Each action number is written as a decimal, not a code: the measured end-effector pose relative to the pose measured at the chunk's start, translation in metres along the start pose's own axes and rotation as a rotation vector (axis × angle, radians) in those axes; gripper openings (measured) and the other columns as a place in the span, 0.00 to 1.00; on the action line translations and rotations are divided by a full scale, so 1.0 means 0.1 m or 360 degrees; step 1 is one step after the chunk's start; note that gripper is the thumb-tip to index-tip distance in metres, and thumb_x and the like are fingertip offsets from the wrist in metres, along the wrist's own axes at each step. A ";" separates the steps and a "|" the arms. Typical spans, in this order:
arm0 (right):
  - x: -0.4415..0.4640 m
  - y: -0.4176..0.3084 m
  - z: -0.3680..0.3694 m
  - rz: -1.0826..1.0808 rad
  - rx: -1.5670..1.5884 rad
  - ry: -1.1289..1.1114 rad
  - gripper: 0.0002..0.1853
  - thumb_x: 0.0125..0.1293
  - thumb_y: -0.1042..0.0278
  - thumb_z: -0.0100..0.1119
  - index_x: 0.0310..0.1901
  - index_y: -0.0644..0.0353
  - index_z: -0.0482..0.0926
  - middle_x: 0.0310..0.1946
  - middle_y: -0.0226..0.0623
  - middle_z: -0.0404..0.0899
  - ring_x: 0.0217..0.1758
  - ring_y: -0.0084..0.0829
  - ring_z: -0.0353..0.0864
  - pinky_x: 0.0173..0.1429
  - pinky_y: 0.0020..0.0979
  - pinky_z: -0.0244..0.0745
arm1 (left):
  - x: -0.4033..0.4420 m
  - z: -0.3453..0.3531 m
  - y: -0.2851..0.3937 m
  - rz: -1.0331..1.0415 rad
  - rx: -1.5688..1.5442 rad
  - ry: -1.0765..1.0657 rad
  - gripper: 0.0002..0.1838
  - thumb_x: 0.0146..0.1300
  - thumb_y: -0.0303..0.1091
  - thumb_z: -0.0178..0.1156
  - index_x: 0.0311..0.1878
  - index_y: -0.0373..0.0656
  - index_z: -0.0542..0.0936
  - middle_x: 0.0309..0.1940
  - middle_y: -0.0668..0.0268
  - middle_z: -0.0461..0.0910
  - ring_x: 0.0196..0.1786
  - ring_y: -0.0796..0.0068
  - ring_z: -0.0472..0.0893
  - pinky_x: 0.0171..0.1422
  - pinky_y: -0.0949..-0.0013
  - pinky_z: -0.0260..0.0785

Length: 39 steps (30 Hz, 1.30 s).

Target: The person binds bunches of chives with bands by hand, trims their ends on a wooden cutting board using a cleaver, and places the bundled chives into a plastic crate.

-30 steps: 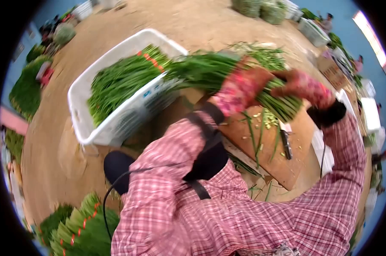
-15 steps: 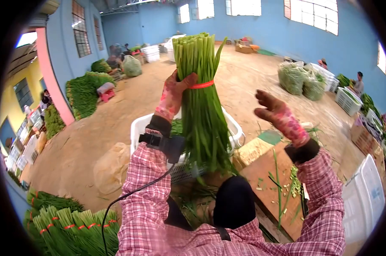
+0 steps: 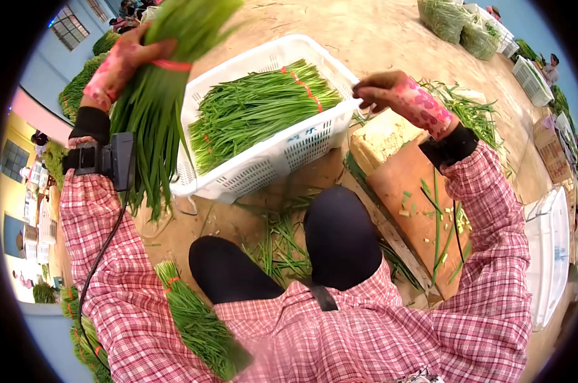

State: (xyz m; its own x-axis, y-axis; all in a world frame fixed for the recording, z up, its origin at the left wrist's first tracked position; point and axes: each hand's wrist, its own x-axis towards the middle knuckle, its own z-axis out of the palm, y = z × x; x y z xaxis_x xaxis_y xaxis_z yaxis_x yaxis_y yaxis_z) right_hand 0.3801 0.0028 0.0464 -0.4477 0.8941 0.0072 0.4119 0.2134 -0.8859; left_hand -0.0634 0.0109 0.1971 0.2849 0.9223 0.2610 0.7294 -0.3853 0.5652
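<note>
My left hand [image 3: 128, 60], in a pink patterned glove, grips a bundle of long green stalks [image 3: 158, 108] near its red band, raised at the upper left. The bundle's leaves hang down beside the white crate [image 3: 263, 175]. In the crate lie several banded green bundles [image 3: 260, 105]. At the crate's right corner is my right hand [image 3: 397, 96], its fingers bent around the rim. A wooden board [image 3: 410, 198] with cut bits and loose stalks lies below my right hand.
Another banded bundle [image 3: 196, 319] lies by my left sleeve, with more bundles [image 3: 88, 338] at the lower left. A white container [image 3: 547, 255] stands at the right. Filled bags [image 3: 445, 19] and a person [image 3: 550, 69] are farther back. Loose stalks [image 3: 279, 246] litter the floor.
The banded bundle in my left hand has swung from the middle to the upper left. My right hand has moved to the crate's corner. The view has tilted down.
</note>
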 end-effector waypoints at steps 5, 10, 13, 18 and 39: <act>-0.08 0.65 0.04 0.0210 -0.0059 -0.0037 0.19 0.70 0.58 0.60 0.52 0.66 0.82 0.39 0.35 0.86 0.40 0.23 0.84 0.46 0.26 0.80 | 0.28 1.15 -0.34 -0.0191 0.0049 -0.0463 0.33 0.56 0.47 0.72 0.60 0.35 0.79 0.44 0.65 0.84 0.43 0.78 0.81 0.50 0.71 0.74; -0.22 0.90 -0.19 0.0335 0.0026 0.0050 0.17 0.70 0.62 0.61 0.53 0.67 0.81 0.45 0.35 0.86 0.44 0.24 0.84 0.48 0.25 0.78 | 0.90 2.55 -1.02 -0.0173 0.0012 -0.0905 0.45 0.51 0.59 0.73 0.61 0.29 0.76 0.48 0.56 0.84 0.50 0.70 0.82 0.59 0.70 0.70; -0.19 0.97 -0.30 0.0355 -0.0058 0.0123 0.17 0.71 0.63 0.60 0.54 0.67 0.81 0.47 0.36 0.86 0.44 0.24 0.84 0.50 0.26 0.78 | 1.11 3.40 -1.29 0.0004 0.0059 -0.0837 0.32 0.55 0.55 0.71 0.49 0.33 0.81 0.39 0.61 0.84 0.42 0.72 0.80 0.52 0.67 0.70; 0.22 1.38 -0.43 0.0374 0.0037 0.0182 0.15 0.71 0.66 0.58 0.53 0.67 0.81 0.47 0.36 0.85 0.46 0.24 0.83 0.54 0.27 0.75 | 1.25 4.36 -1.41 -0.0156 0.0266 -0.1226 0.38 0.48 0.64 0.71 0.39 0.31 0.80 0.37 0.48 0.82 0.43 0.56 0.81 0.55 0.61 0.70; 2.24 1.84 0.91 -0.0241 -0.1251 -0.1032 0.23 0.51 0.59 0.76 0.43 0.67 0.81 0.36 0.50 0.83 0.44 0.46 0.84 0.48 0.42 0.77 | 0.07 3.16 -2.18 0.0695 0.0800 -0.1514 0.52 0.52 0.50 0.71 0.79 0.60 0.55 0.80 0.46 0.41 0.80 0.36 0.42 0.74 0.27 0.43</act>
State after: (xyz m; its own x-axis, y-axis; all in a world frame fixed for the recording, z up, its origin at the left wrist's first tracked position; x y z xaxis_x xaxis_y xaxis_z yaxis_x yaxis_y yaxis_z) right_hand 0.2833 0.2064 -0.1574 -0.7844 0.5018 -0.3647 0.6140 0.7118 -0.3411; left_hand -0.0239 0.1106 -0.1712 0.7697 0.4456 -0.4572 0.5577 -0.8178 0.1420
